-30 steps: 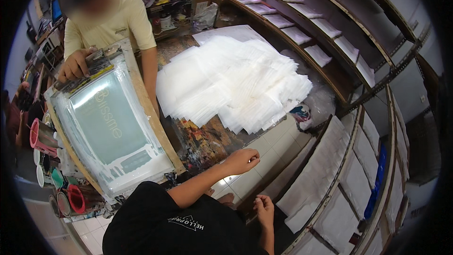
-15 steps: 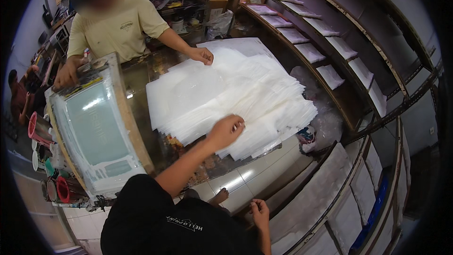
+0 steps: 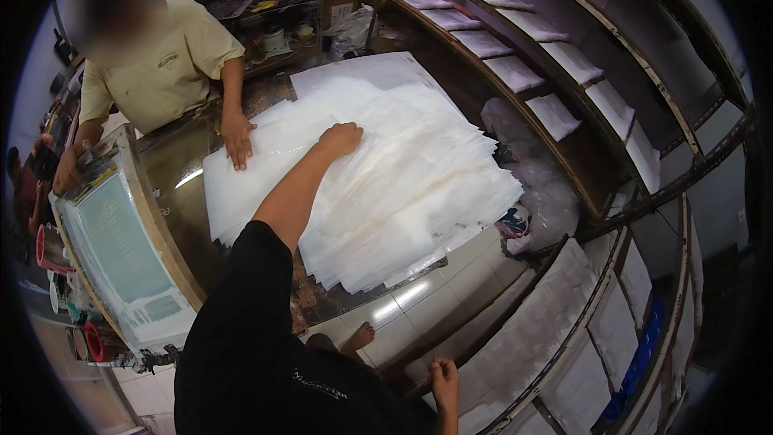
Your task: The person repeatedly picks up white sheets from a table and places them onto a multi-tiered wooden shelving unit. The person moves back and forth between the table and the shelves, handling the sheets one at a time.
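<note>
My left hand (image 3: pixel 341 138) lies knuckles up on a broad, fanned pile of translucent white plastic sheets (image 3: pixel 419 185) that covers the worktable (image 3: pixel 173 165). Its fingers are bent down onto the top sheets near the pile's middle. My right hand (image 3: pixel 444 376) hangs low at my side, next to white sheets on a low rack; its fingers are too small to read. Across the table a person in a pale yellow shirt (image 3: pixel 165 72) presses one hand (image 3: pixel 237 141) on the pile's left part.
A wooden-framed printing screen (image 3: pixel 121 262) lies at the table's left end, with the other person's second hand (image 3: pixel 68 177) on its far corner. Red ink tubs (image 3: pixel 48 246) stand beside it. Slatted drying racks (image 3: pixel 555 56) holding white sheets curve round the right. A plastic bag (image 3: pixel 547 205) sits on the tiled floor.
My left hand has reached from the table's near edge farther out onto the pile. The other person's hand has come down on the pile's left part. My right hand stays low.
</note>
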The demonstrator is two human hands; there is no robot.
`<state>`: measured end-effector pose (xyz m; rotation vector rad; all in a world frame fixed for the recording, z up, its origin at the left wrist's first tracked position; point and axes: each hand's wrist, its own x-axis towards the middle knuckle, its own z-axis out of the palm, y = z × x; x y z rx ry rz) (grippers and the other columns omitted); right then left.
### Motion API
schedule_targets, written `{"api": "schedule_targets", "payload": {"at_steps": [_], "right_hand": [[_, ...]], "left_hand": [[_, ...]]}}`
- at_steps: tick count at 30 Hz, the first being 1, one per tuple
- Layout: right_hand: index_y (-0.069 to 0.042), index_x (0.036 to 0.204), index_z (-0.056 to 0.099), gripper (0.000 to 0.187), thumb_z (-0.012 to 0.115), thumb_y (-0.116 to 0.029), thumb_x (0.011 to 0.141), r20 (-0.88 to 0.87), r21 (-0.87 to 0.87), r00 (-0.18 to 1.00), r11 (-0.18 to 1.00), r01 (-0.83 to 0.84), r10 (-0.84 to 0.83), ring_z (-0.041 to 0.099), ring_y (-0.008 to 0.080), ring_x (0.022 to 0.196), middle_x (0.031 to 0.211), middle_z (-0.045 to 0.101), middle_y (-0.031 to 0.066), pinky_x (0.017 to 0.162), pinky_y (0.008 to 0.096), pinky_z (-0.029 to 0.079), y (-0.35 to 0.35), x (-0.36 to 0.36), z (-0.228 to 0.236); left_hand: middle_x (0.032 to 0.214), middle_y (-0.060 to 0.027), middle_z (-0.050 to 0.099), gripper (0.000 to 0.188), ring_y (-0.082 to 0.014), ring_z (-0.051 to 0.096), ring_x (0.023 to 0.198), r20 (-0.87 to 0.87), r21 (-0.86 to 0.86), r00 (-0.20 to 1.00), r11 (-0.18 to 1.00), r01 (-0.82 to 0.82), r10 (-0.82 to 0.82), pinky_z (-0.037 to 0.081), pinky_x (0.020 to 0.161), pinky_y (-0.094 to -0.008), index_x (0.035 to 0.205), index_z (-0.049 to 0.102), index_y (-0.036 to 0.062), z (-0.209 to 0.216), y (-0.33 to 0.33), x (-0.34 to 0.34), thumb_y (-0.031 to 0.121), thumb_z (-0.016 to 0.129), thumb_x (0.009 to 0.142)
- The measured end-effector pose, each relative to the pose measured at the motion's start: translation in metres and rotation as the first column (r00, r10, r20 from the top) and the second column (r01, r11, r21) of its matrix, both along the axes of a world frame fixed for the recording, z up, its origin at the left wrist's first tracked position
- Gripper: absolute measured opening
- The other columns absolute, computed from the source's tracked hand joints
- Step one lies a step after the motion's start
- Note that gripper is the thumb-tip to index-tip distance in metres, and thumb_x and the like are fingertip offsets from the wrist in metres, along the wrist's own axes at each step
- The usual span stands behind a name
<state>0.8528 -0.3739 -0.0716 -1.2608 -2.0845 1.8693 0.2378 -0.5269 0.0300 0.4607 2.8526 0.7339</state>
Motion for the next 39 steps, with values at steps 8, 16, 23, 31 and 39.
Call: {"api": "schedule_targets", "payload": {"at_steps": [8, 16, 23, 31, 39], "right_hand": [[0.001, 0.102, 0.06, 0.019, 0.06, -0.017, 0.096, -0.005, -0.013, 0.997, 0.997, 0.076, -0.076, 0.057, 0.0104, 0.077, 0.089, 0.062, 0.0037, 0.067, 0.0261, 0.048, -0.014, 0.005, 0.022], [-0.003, 0.117, 0.062, 0.032, 0.062, -0.024, 0.093, -0.09, 0.112, 0.99, 0.986, 0.122, -0.113, 0.057, 0.0134, 0.081, 0.088, 0.062, 0.0073, 0.073, 0.0307, 0.048, -0.04, -0.036, 0.063], [-0.01, 0.144, 0.039, 0.052, 0.057, -0.026, 0.098, -0.467, 0.17, 0.851, 0.92, 0.353, -0.24, 0.059, 0.0191, 0.086, 0.111, 0.057, 0.0121, 0.079, 0.0343, 0.049, -0.098, -0.027, 0.143], [0.001, 0.1, 0.063, 0.038, 0.047, -0.033, 0.101, -0.187, 0.36, 0.876, 0.799, 0.482, -0.444, 0.06, 0.0395, 0.089, 0.095, 0.063, 0.0228, 0.084, 0.0443, 0.046, -0.192, 0.087, 0.127], [-0.005, 0.111, 0.056, 0.024, 0.058, -0.015, 0.089, -0.104, 0.402, 0.683, 0.598, 0.694, -0.723, 0.066, 0.0311, 0.089, 0.096, 0.065, 0.0179, 0.079, 0.0406, 0.051, -0.279, 0.212, 0.153]], "left_hand": [[0.099, -0.024, 0.068, 0.023, -0.0387, 0.065, 0.096, -0.105, 0.004, 0.994, 1.0, 0.006, -0.006, 0.051, 0.083, -0.0441, 0.096, 0.065, 0.0012, -0.014, 0.01, -0.021, 0.013, 0.056, 0.079], [0.077, -0.0147, 0.057, 0.007, -0.02, 0.055, 0.069, -0.276, 0.387, 0.843, 0.75, 0.537, -0.461, 0.046, 0.067, -0.0307, 0.092, 0.056, -0.0032, 0.099, 0.044, 0.189, -0.002, 0.052, 0.086], [0.085, -0.0163, 0.06, 0.013, -0.036, 0.057, 0.078, -0.412, 0.235, 0.259, 0.173, 0.956, -0.873, 0.045, 0.073, -0.0433, 0.095, 0.061, 0.0034, 0.063, 0.021, 0.405, 0.003, 0.06, 0.082], [0.079, -0.0148, 0.057, 0.014, -0.0341, 0.057, 0.078, -0.288, 0.187, -0.192, -0.252, 0.949, -0.938, 0.042, 0.07, -0.045, 0.093, 0.056, 0.0023, 0.02, -0.056, 0.533, 0.003, 0.062, 0.08], [0.074, -0.0133, 0.06, 0.023, -0.0323, 0.056, 0.066, -0.22, 0.518, -0.404, -0.457, 0.723, -0.888, 0.043, 0.064, -0.0409, 0.104, 0.065, 0.0004, 0.057, -0.115, 0.603, 0.008, 0.068, 0.082]]}}
